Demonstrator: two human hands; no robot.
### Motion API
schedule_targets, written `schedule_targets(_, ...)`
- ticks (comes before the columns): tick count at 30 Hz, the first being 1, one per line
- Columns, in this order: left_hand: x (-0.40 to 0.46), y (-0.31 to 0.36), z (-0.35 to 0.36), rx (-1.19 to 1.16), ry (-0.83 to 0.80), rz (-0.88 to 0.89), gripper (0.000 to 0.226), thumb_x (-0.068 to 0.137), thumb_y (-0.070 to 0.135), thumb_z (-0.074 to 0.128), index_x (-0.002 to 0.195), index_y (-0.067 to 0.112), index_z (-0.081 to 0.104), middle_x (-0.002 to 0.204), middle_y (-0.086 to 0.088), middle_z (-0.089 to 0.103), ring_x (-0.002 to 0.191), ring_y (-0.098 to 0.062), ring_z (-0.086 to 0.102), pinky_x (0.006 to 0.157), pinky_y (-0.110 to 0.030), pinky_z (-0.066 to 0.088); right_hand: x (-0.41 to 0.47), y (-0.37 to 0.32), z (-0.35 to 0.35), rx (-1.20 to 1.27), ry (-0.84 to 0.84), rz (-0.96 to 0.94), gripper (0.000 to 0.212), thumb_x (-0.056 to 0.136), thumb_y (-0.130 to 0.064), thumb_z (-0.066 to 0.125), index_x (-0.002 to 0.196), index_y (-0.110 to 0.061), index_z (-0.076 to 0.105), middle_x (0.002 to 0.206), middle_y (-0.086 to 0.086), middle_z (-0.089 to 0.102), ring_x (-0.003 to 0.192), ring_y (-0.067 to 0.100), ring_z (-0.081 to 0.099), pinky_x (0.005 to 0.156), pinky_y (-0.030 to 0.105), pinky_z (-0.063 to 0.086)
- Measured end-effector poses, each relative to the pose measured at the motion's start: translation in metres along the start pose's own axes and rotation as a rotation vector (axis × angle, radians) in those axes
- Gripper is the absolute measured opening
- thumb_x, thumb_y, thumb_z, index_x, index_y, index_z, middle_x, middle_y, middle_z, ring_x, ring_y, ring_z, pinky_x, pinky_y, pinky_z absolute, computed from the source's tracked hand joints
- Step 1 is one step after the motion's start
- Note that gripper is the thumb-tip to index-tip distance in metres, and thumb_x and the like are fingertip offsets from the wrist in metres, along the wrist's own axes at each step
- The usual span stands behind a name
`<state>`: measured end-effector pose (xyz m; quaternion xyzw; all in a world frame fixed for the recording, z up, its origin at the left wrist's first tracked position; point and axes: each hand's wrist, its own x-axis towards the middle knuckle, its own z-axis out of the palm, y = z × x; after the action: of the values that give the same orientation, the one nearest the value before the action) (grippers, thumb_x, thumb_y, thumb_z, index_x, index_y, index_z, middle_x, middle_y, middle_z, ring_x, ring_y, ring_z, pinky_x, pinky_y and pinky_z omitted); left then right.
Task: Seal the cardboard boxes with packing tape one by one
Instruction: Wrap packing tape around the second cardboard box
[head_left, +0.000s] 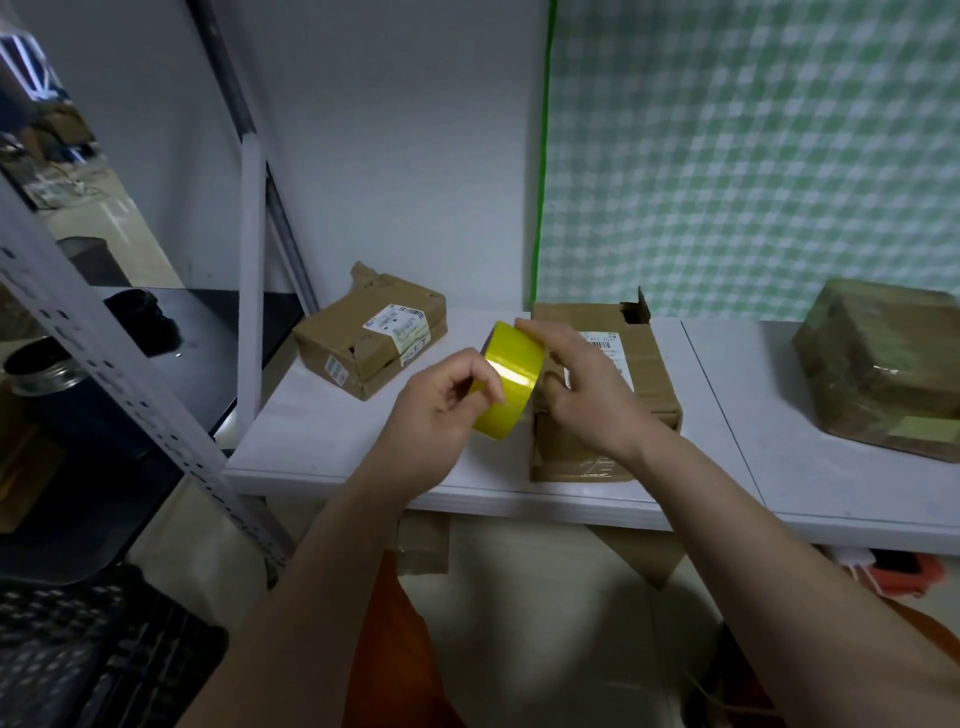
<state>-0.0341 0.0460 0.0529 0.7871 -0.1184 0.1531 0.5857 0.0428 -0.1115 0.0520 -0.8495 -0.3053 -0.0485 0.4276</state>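
A yellow roll of packing tape (511, 376) hangs above the white table (332, 436), held between both hands. My left hand (441, 410) pinches the roll's near face with curled fingers. My right hand (582, 384) grips the roll from the right, its fingertips over the top rim. Just behind and under the right hand sits a cardboard box (649, 374) with a shipping label and a torn flap at its far corner. A flatter, battered cardboard box (363, 338) lies to the left. At the far right stands a box wrapped in tape (883, 364).
A grey metal shelf post (104, 353) slants across the left, with a dark shelf and a jar (36, 369) behind it. A black crate (104, 649) sits low on the left. A green checked curtain (753, 156) hangs behind the table. More cardboard lies under the table.
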Motion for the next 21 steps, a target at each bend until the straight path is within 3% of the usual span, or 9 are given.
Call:
schedule_targets(4,-0.003,-0.005,0.002,0.007,0.009,0.034,0.029,0.087,-0.013,0.050,0.075,0.012,0.057,0.073,0.011,0.052,0.068,-0.002,0.047,0.064,-0.016,0.039,-0.005,-0.003,0.002,0.008,0.077,-0.080,0.051,0.084,0.009,0.053,0.131,-0.012,0.053,0.131,0.006,0.055,0.121,0.018,0.051,0.103,0.028,0.039)
schedule_targets(9,-0.004,-0.009,0.003,-0.003,0.008,0.019,0.034,0.088,-0.015,0.049,0.077,0.016,0.057,0.075,0.016,0.054,0.069,0.000,0.048,0.063,-0.012,0.039,-0.010,-0.004,0.006,0.010,0.175,-0.145,0.050,0.080,0.018,0.048,0.120,-0.007,0.062,0.126,0.008,0.060,0.116,0.011,0.053,0.100,0.012,0.036)
schedule_targets(13,-0.007,-0.008,0.008,0.012,0.019,0.017,0.030,0.088,-0.013,0.051,0.077,0.014,0.057,0.075,0.011,0.054,0.069,-0.001,0.049,0.063,-0.013,0.040,-0.011,-0.006,0.004,0.091,0.177,-0.096,0.043,0.081,0.016,0.046,0.112,-0.006,0.066,0.120,0.006,0.063,0.111,0.010,0.056,0.095,0.014,0.043)
schedule_targets(15,-0.008,-0.008,0.010,0.061,0.031,0.033,0.028,0.088,-0.012,0.052,0.077,0.013,0.058,0.079,0.002,0.053,0.072,-0.004,0.049,0.065,-0.018,0.040,-0.008,-0.009,0.004,0.189,0.202,-0.002,0.033,0.086,0.009,0.050,0.108,-0.009,0.067,0.116,0.004,0.063,0.107,0.012,0.057,0.088,0.017,0.045)
schedule_targets(17,-0.008,-0.006,0.012,0.114,0.047,0.070,0.023,0.087,-0.008,0.051,0.077,0.012,0.058,0.081,-0.004,0.054,0.076,-0.011,0.050,0.067,-0.025,0.041,-0.003,-0.012,0.001,0.403,0.254,0.238,0.012,0.090,-0.015,0.059,0.100,-0.011,0.064,0.102,0.004,0.062,0.094,0.013,0.060,0.081,0.024,0.050)
schedule_targets(19,-0.008,-0.005,0.015,0.168,0.051,0.121,0.021,0.083,-0.011,0.051,0.077,0.006,0.060,0.083,-0.004,0.055,0.079,-0.014,0.052,0.069,-0.027,0.043,0.003,-0.017,-0.005,0.650,0.169,0.513,0.035,0.084,-0.041,0.066,0.087,-0.006,0.061,0.078,0.009,0.061,0.069,0.017,0.062,0.062,0.030,0.053)
schedule_targets(21,-0.006,-0.004,0.017,0.200,0.034,0.146,0.022,0.083,-0.015,0.054,0.080,0.005,0.064,0.086,-0.002,0.058,0.083,-0.013,0.055,0.072,-0.026,0.045,0.004,-0.022,-0.006,0.803,0.056,0.655,0.041,0.079,-0.045,0.069,0.085,-0.005,0.064,0.067,0.008,0.062,0.055,0.017,0.062,0.049,0.026,0.050)
